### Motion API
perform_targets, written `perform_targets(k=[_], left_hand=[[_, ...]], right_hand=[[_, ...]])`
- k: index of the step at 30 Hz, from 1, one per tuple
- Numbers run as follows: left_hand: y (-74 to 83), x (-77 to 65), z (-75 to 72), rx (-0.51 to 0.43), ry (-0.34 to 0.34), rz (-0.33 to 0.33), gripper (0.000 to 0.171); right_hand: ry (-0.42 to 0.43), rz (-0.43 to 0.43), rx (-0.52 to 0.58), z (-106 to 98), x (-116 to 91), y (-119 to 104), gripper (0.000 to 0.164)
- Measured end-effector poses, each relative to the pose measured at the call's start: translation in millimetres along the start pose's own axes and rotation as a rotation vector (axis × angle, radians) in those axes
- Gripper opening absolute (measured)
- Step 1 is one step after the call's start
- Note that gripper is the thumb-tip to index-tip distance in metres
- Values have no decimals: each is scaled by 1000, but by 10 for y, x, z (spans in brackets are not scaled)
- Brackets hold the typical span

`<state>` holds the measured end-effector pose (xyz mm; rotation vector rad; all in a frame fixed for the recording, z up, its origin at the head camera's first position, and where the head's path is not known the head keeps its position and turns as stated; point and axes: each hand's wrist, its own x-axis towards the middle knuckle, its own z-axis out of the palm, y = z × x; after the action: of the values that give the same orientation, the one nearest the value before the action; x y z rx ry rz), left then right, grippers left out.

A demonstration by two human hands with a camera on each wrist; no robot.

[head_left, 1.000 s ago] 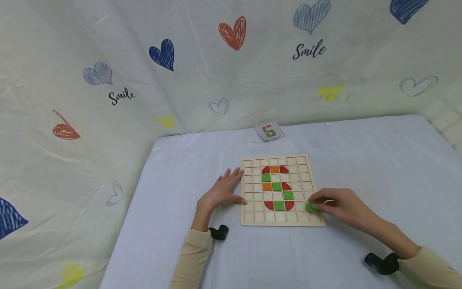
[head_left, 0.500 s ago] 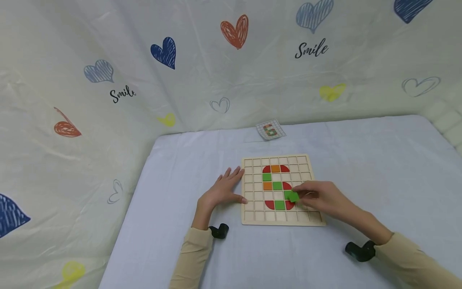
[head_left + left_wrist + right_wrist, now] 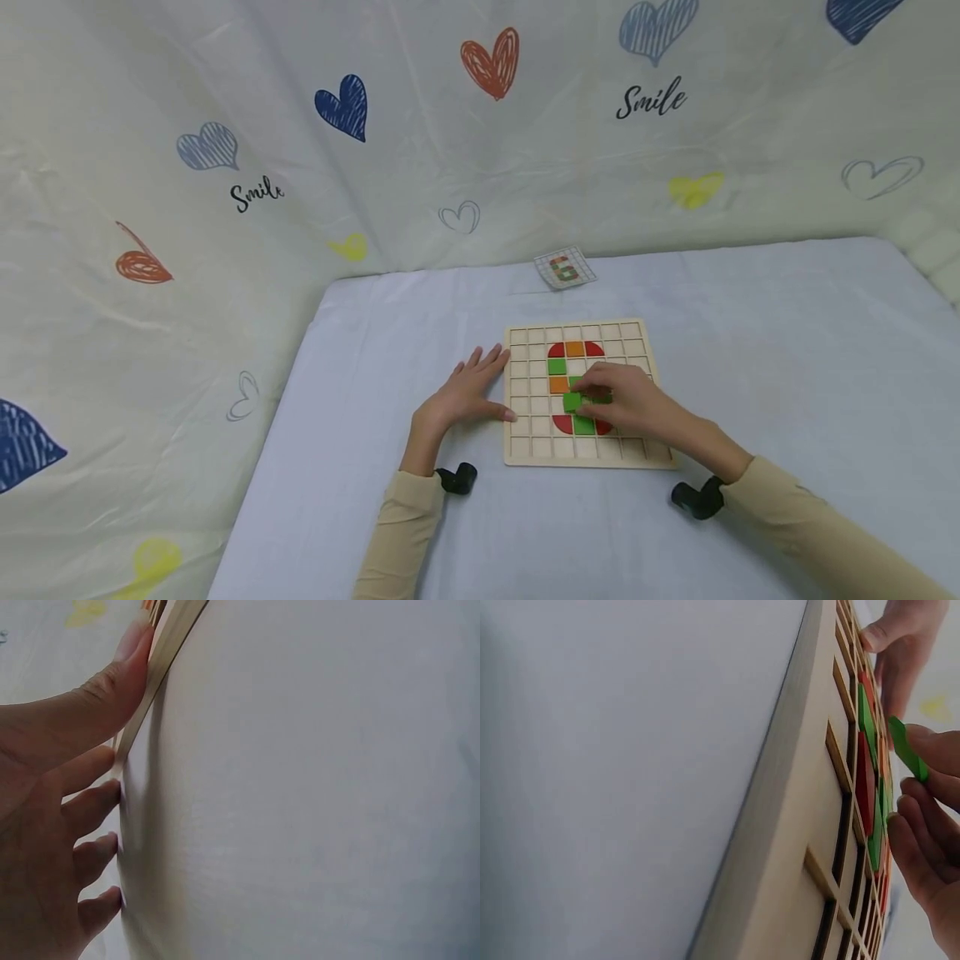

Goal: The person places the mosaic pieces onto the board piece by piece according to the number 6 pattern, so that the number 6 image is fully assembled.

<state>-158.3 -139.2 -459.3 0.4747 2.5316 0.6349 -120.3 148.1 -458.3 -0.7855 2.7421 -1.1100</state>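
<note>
A wooden grid board (image 3: 528, 450) lies on the table, with red, orange and green tiles set in its middle cells. My right hand (image 3: 626, 400) pinches a green square tile (image 3: 572, 402) between thumb and forefinger, over the left-middle part of the pattern. In the right wrist view this green tile (image 3: 907, 748) is held tilted, above the board's surface. My left hand (image 3: 468, 396) lies spread at the board's left edge, thumb on the rim. In the left wrist view the left thumb (image 3: 112, 686) rests on the board's edge, with the other fingers along its side.
A small pattern card (image 3: 565, 268) showing a similar coloured figure lies near the table's back edge. White cloth covers the table (image 3: 787, 350). Behind it hangs a pale curtain (image 3: 405, 150) printed with hearts. A black wrist camera (image 3: 697, 497) sits under the right wrist.
My right hand has moved left across the board with the green tile, from the right rim to the middle of the pattern. My left hand has stayed at the left edge.
</note>
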Motion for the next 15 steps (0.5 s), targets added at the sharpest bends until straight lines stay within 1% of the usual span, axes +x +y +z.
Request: perform_targets(k=[6,15], left_hand=[[28,0,1,-20,-5,7,106],[39,-5,-8,-5,-8,10,106]], right_hand=[[-52,12,18,52,63,-3,24],[-78,-3,4,139,131,-11,22]])
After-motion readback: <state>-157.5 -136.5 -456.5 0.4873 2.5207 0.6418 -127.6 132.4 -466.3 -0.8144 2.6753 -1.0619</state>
